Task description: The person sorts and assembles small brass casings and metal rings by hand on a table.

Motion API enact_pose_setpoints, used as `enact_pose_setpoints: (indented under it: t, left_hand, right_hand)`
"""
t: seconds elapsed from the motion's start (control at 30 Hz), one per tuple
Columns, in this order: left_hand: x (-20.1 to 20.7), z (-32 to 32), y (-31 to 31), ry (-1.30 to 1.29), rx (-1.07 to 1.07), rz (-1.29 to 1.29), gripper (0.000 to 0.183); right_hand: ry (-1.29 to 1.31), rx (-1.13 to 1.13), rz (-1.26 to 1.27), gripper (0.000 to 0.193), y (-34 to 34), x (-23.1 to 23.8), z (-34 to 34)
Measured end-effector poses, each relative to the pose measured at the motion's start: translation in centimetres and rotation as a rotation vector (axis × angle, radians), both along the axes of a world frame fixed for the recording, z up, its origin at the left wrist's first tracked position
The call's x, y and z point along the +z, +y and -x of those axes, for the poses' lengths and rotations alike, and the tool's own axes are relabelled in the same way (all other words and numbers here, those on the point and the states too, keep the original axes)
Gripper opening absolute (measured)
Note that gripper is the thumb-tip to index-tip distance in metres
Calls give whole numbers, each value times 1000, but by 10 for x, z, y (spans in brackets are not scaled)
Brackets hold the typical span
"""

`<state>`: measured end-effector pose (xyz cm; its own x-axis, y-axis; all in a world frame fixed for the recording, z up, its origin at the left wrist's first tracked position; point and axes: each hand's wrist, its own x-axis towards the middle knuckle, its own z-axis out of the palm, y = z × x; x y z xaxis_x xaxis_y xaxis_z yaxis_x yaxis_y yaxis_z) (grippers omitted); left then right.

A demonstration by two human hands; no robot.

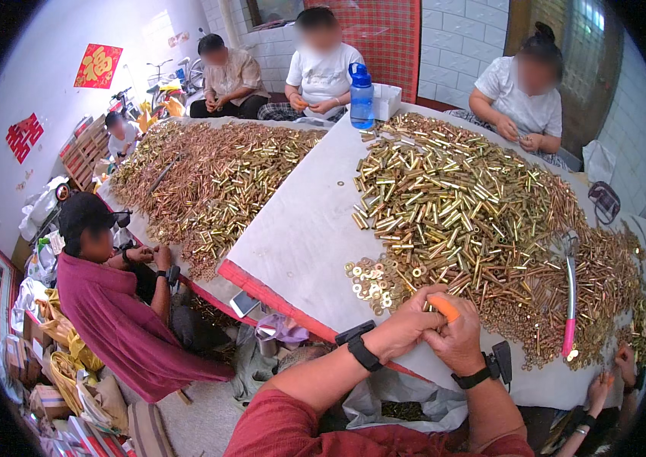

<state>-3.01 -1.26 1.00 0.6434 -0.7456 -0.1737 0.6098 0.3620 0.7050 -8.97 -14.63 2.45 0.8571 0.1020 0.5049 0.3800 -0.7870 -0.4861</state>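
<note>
My left hand (pixel 407 324) and my right hand (pixel 456 335) meet at the near edge of the white-covered table (pixel 300 228). Both are closed around a small orange piece (pixel 445 307) that shows between my fingers. Just beyond my hands lies a scatter of brass washers (pixel 372 278), and past those a big heap of brass tubes (pixel 452 198). I wear a dark band on each wrist and red sleeves.
A second table (pixel 136 221) at left carries a copper-coloured heap (pixel 208 171). A person in a maroon shirt (pixel 117 312) sits at its near side. Three people sit at the far end by a blue bottle (pixel 362 95). A pink-handled tool (pixel 569 305) lies on the right.
</note>
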Motion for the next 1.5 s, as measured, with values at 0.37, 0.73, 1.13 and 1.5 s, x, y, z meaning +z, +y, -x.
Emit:
enact_pose_setpoints:
  t: [0.37, 0.73, 1.13, 1.5]
  left_hand:
    - [-5, -6, 3, -60, -140, 22, 27]
    - [-7, -9, 11, -279, -122, -112, 26]
    - [1, -37, 26, -356, 108, -454, 25]
    - [3, -27, 28, -346, 77, -401, 19]
  right_hand:
    - [-30, -23, 36, 57, -1, 0, 0]
    - [18, 118, 55, 67, -10, -3, 5]
    - [135, -230, 1, 19, -38, -12, 8]
    - [371, -289, -67, 25, -41, -15, 9]
